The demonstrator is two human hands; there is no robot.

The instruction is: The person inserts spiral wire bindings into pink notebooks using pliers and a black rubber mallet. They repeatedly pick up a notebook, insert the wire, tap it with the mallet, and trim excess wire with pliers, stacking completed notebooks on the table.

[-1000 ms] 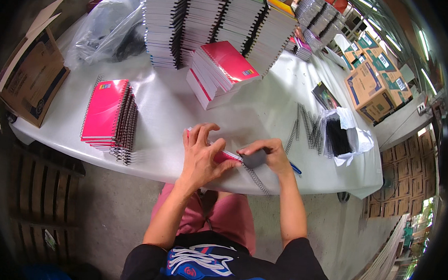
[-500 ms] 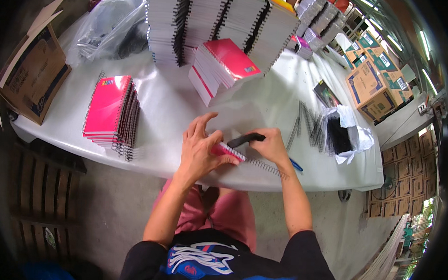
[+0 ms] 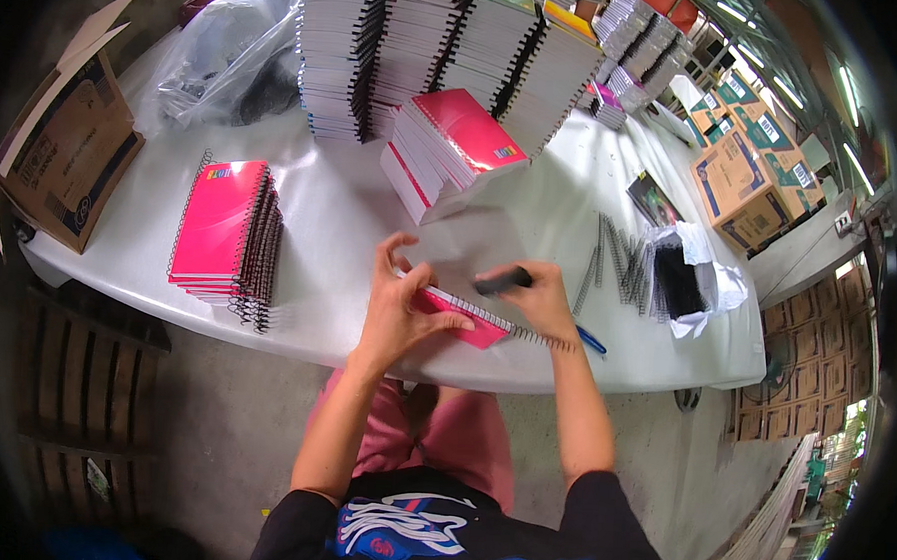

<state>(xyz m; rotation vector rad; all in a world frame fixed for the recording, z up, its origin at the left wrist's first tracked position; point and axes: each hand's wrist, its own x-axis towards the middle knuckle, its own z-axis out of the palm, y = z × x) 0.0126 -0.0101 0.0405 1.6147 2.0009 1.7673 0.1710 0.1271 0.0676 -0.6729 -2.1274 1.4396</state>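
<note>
Pink notebook (image 3: 484, 335), dark coil (image 3: 540, 338) seemingly partway in

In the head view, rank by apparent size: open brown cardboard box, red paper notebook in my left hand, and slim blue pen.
1. Open brown cardboard box
2. Red paper notebook
3. Slim blue pen

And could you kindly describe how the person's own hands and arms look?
The left hand and right hand are ungloved, with no watch showing at either wrist. Both forearms are bare, emerging from short black sleeves. These belong to a black shirt with white, blue and red graphics.
</note>
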